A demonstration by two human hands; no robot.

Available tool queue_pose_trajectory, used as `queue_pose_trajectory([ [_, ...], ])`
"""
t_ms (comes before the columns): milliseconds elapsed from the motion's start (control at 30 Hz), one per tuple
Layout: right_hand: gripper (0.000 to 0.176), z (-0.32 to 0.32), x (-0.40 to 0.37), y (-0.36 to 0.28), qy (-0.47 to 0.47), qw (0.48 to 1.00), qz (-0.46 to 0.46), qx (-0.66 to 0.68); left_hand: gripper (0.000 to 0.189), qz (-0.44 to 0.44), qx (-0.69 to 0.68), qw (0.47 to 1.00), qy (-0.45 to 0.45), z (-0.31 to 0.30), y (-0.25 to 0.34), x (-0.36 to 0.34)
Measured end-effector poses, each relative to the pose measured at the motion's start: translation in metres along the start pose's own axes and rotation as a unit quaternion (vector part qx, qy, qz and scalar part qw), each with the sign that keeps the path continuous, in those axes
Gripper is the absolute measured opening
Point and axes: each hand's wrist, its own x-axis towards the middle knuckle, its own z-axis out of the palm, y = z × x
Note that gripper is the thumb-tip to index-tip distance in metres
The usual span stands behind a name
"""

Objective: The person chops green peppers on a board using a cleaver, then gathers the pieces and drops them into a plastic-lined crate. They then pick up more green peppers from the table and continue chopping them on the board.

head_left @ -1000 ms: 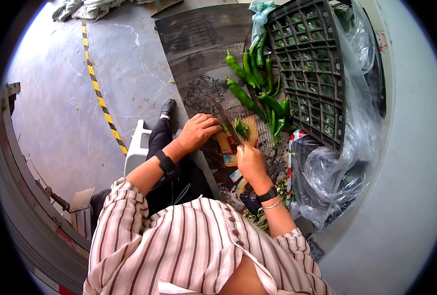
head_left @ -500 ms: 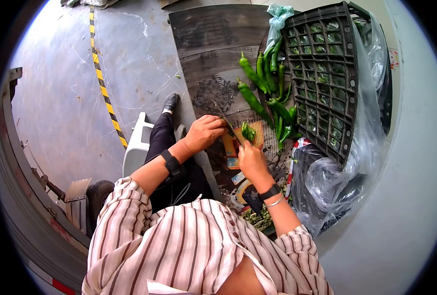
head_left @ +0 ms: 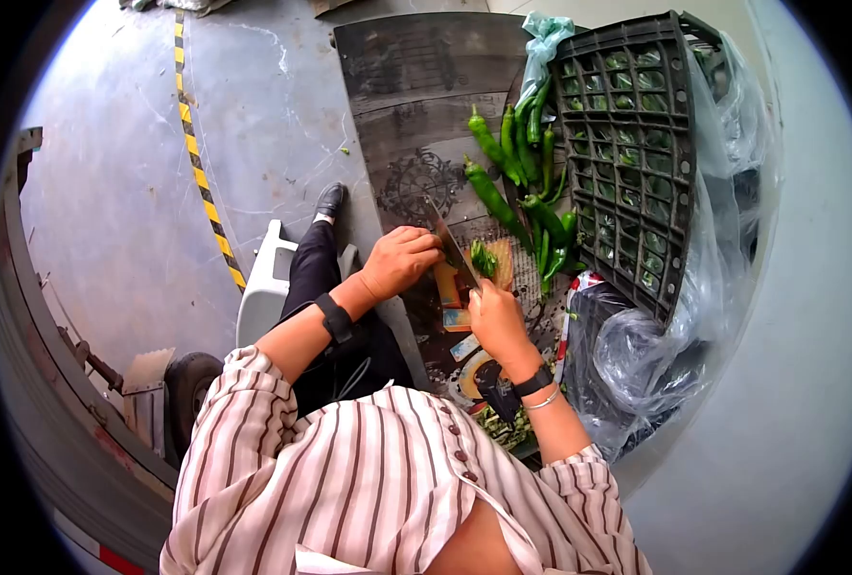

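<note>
Chopped green pepper (head_left: 484,258) lies at frame centre on the dark board (head_left: 416,115), just right of the knife (head_left: 450,244). Your right hand (head_left: 496,321) is clenched round the knife's handle, with the blade angled to the upper left. Your left hand (head_left: 399,259) rests left of the blade, fingers curled together; whatever they pin is hidden. Whole peppers (head_left: 503,163) lie above, beside a dark plastic crate (head_left: 627,144).

One head-worn camera looks steeply down over the shirt (head_left: 378,479). Its fisheye view sits near the board (head_left: 416,86).
</note>
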Motion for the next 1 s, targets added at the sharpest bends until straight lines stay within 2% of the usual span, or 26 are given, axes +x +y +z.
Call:
queue_pose_trajectory([
  [133, 0.017, 0.016, 0.013, -0.001, 0.001, 1.000, 0.006, 0.007, 0.014, 0.004, 0.001, 1.000, 0.001, 0.000, 0.000, -0.001],
  [200, 0.016, 0.026, 0.023, -0.005, 0.064, 0.997, -0.024, 0.031, 0.014, 0.006, 0.005, 1.000, 0.001, 0.001, 0.000, 0.000],
  [333, 0.016, 0.019, 0.033, -0.003, 0.080, 0.994, -0.050, 0.061, 0.014, 0.004, 0.004, 1.000, -0.006, -0.002, 0.001, 0.000],
  [433, 0.017, 0.011, 0.020, 0.000, 0.072, 0.993, -0.064, 0.062, 0.014, 0.001, 0.003, 1.000, 0.003, -0.001, 0.001, -0.001],
  [533, 0.017, 0.008, 0.004, 0.007, 0.003, 0.999, -0.017, 0.038, 0.014, 0.001, 0.002, 1.000, 0.003, 0.000, 0.001, -0.003],
  [667, 0.017, 0.018, 0.013, -0.001, 0.024, 0.999, -0.019, 0.036, 0.014, 0.002, -0.004, 1.000, -0.005, 0.000, 0.003, -0.004],
  [767, 0.015, 0.022, 0.031, -0.012, 0.074, 0.995, -0.042, 0.051, 0.014, 0.002, 0.000, 1.000, -0.009, -0.002, 0.001, -0.004],
  [867, 0.015, 0.019, 0.032, -0.004, 0.075, 0.993, -0.049, 0.073, 0.014, 0.008, 0.005, 1.000, 0.001, -0.002, 0.001, -0.003],
  [1000, 0.016, 0.013, 0.013, 0.005, 0.028, 0.996, -0.045, 0.067, 0.013, -0.004, -0.007, 1.000, -0.007, -0.003, 0.002, -0.006],
])
